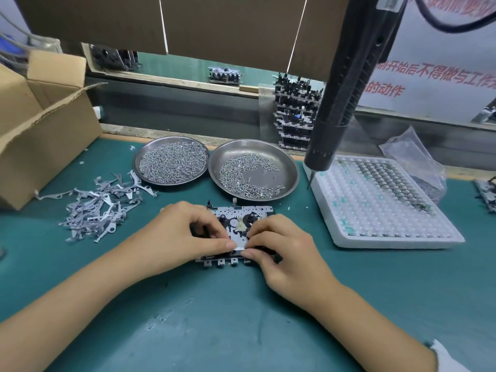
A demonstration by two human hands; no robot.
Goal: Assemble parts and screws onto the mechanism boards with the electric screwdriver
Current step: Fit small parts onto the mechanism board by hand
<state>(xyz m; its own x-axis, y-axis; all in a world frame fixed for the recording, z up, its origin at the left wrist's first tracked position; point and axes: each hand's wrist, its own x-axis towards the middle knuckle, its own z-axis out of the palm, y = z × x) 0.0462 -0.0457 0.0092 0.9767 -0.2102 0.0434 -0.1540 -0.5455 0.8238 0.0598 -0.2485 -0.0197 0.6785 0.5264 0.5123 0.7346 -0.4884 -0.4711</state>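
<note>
Your left hand [185,232] and right hand [279,248] both pinch the grey metal mechanism board [236,226] lying on the teal bench mat [241,318] — two round steel screw dishes [290,162] behind, black electric screwdriver [346,84] hanging overhead.

Both forearms reaching forward over the table [241,331], left hand [177,234] and right hand [281,253] side by side, fingers curled, thumb tips nearly touching, pinching the mechanism board [241,218]

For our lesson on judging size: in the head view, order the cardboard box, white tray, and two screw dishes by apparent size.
1. cardboard box, cut off by the frame
2. white tray
3. left dish and right dish: too alike to rank
</note>
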